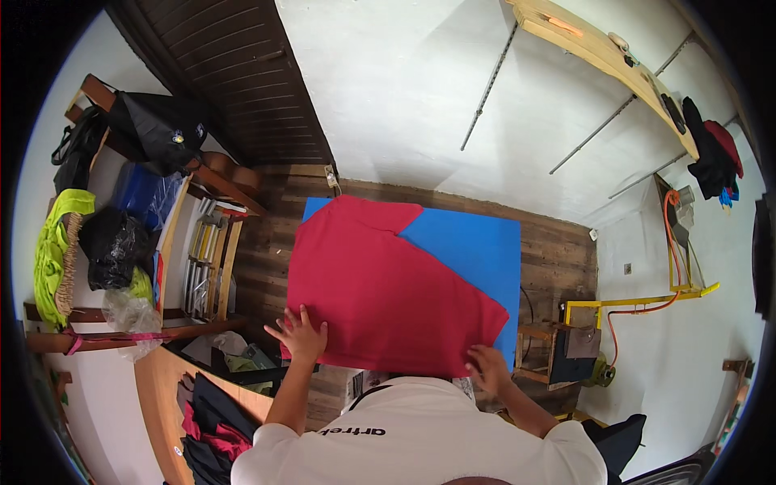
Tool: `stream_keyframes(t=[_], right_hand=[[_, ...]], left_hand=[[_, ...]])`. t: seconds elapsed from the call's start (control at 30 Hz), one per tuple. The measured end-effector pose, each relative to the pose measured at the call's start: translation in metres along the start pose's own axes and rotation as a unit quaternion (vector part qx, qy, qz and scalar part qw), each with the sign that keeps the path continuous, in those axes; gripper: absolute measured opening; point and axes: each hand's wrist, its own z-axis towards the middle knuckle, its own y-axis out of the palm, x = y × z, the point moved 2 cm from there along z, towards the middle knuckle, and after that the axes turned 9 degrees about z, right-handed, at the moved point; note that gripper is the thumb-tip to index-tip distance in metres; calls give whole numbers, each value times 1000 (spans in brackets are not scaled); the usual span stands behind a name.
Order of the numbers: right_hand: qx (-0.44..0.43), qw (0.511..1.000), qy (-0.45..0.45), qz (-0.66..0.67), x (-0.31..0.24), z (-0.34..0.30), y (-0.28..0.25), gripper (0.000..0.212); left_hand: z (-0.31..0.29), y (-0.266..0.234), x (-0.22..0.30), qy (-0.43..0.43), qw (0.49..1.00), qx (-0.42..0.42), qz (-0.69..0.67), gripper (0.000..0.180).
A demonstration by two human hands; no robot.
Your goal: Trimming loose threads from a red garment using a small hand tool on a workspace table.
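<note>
A red short-sleeved shirt [380,299] lies spread over a blue tabletop [477,246], covering most of its left and near parts. One sleeve points to the far right, and the near edge reaches the table's front. My left hand [302,338] rests on the shirt's near left part, its fingers stretched and spread. At the near right corner of the shirt, my right hand [489,371] touches the cloth with slightly bent fingers that stand apart. Neither hand visibly grips the fabric.
Left of the table stands a wooden rack with bags, bright yellow-green cloth [58,259] and a black plastic bundle [117,242]. Dark and red clothes [214,428] lie at the lower left. A yellow metal bracket [647,302] with an orange hose juts out at right. Wooden shelf [606,61] hangs above.
</note>
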Motion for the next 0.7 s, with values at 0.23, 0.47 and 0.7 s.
stream_keyframes(t=[0.23, 0.47, 0.7], right_hand=[[301, 931, 179, -107, 53, 71, -44, 43], [275, 927, 218, -131, 78, 72, -11, 29], [167, 959, 210, 91, 63, 47, -38, 22]], left_hand=[[118, -115, 141, 320, 921, 162, -153, 44], [176, -135, 237, 493, 856, 153, 31, 59], [168, -185, 179, 505, 800, 291, 140, 51]])
